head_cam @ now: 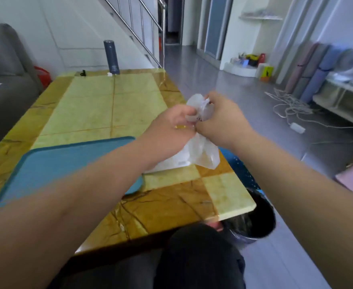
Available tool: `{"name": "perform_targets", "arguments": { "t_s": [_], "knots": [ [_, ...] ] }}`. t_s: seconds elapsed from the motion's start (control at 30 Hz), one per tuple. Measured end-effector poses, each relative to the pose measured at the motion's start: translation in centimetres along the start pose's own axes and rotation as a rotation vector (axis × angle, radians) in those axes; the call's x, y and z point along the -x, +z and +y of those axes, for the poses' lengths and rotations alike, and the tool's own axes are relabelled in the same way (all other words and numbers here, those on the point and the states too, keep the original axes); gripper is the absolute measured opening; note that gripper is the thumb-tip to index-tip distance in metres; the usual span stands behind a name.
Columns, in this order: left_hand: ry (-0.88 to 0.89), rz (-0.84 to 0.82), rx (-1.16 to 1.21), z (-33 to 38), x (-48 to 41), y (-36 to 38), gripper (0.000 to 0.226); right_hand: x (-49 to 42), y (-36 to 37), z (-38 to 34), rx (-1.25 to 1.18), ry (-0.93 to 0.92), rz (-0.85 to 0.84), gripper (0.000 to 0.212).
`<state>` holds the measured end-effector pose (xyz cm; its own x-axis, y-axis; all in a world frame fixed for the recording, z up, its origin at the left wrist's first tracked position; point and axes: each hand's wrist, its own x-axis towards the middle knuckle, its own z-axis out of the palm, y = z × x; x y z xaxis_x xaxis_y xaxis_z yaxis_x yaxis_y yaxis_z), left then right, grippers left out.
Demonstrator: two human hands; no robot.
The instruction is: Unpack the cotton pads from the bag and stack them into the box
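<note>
Head view: a thin, clear, crumpled plastic bag [205, 153] is held up over the right-hand part of the table, its bottom hanging just above or on the tabletop; which of the two cannot be told. The left hand [171, 127] and the right hand [221, 119] meet at the bag's bunched top. Both have their fingers curled round the plastic and pinch it from opposite sides, with a tuft of the bag sticking up between them. At the bag's lower left a flat white mass [172, 162] shows, too blurred to tell whether it is cotton pads inside the bag or something behind it. The low table [113, 101] has a glossy stone top in pale yellow-green panels bordered by veined brown. On its near left part lies a flat blue tray with rounded corners [67, 163], partly hidden by the left forearm. At the far edge a tall dark grey cylindrical flask [111, 57] stands upright. Beside the table's near right corner stands a round dark waste bin [254, 224]. A grey sofa [2, 80] stands to the left, and tangled white cables [290, 107] lie on the grey floor to the right.
</note>
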<state>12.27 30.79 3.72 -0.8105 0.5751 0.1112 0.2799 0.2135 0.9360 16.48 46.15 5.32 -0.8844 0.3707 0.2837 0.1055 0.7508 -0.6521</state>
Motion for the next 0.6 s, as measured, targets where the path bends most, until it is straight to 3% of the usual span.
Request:
{"name": "perform_targets", "arguments": {
  "t_s": [0.13, 0.27, 0.5, 0.6],
  "knots": [
    [-0.006, -0.243, -0.020, -0.3, 0.1, 9.3, 0.071, 3.8, -4.1, 6.9, 0.077, 0.222, 0.090, 0.039],
    [-0.076, -0.467, -0.087, -1.6, 0.3, 16.8, 0.080, 7.0, -5.7, 15.4, 0.183, 0.476, 0.066, 0.036],
    [-0.102, -0.450, -0.227, -3.6, -0.8, 19.2, 0.074, 10.5, -1.0, 25.8, -0.066, 0.859, 0.036, 0.054],
    [-0.132, -0.427, -0.231, -4.6, -1.4, 18.9, 0.070, 10.9, 1.5, 27.0, -0.098, 0.988, -0.042, 0.087]
  ]
}}
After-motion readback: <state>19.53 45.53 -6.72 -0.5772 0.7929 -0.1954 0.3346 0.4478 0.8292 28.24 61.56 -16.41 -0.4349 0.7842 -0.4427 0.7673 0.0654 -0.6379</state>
